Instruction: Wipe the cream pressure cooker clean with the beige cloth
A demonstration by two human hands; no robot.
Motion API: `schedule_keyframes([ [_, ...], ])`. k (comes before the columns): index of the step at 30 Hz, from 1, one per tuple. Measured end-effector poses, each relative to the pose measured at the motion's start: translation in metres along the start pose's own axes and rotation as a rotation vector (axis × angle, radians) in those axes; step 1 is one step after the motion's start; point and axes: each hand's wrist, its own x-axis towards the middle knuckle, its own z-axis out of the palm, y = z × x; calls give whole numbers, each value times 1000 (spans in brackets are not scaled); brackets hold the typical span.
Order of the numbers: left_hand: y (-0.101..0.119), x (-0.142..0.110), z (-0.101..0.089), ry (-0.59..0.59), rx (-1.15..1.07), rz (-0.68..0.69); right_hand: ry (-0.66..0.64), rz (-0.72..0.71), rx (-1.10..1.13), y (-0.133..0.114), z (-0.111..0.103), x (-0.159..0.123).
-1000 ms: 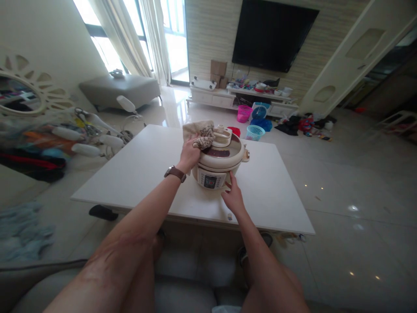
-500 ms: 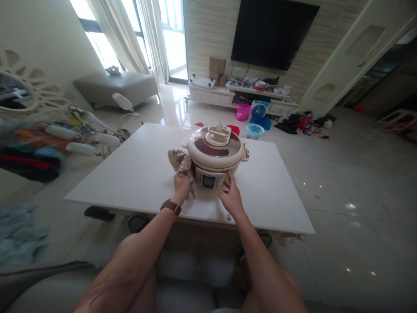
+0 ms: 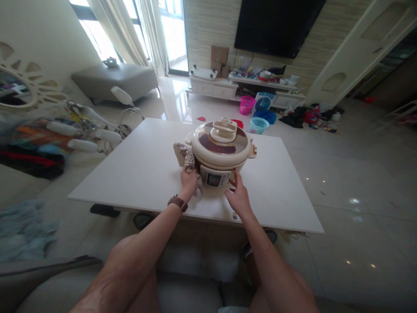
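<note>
Cloth (image 3: 188, 155) in left grip (image 3: 189, 182) — bunched, seemingly

cloth (image 3: 188, 158) moved down off cooker lid (image 3: 215, 145)

1 cloth (image 3: 189, 157) in left hand (image 3: 189, 182)

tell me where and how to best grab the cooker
Probably by the left side handle and right side handle, coming in from both sides: they jut from opposite sides of the round cooker, which stands upright on the table.
</note>
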Motion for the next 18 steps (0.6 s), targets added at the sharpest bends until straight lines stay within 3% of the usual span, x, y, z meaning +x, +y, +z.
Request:
schedule_keyframes([
  [3,-2,-37,-1,19,26,-21,26,-4,13,0,4,1],
  [9,-5,-104,-2,-81,-19,-46,41,1,-15,-2,7,0],
  [14,-5,-121,4,-129,-68,-88,31,4,-4,-3,6,0],
  [18,-2,-120,12,-84,-113,-125,22,8,-3,-2,4,0],
])
